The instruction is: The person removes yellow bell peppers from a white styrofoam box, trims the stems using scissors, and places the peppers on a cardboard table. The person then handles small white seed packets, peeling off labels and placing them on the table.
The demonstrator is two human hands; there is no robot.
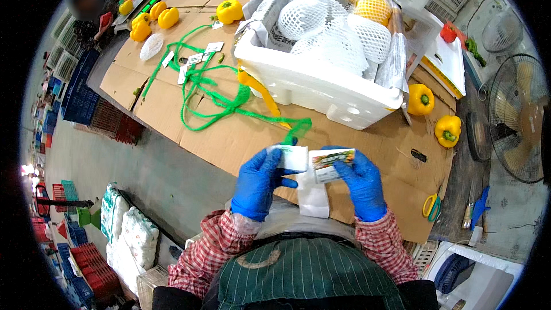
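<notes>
Both my hands wear blue gloves and are close together over the near edge of the cardboard-covered table. My left hand (255, 181) pinches a small white label (294, 158). Just above its fingers is the end of a long green mesh net sleeve (235, 105); I cannot tell if the hand grips it too. Between the fingers of my right hand (364, 186) is a label with a colourful printed picture (333, 163). A blank white paper strip (313, 201) hangs below the labels, its upper end hidden. Several white tags (195, 58) lie on or by the net sleeve.
A white foam box (310, 89) holds produce in white foam nets. Yellow bell peppers (420, 100) lie right of it, others (168, 18) far left. Scissors (431, 208) lie at the right edge. A fan (519, 117) stands right. Another person (92, 8) is far left.
</notes>
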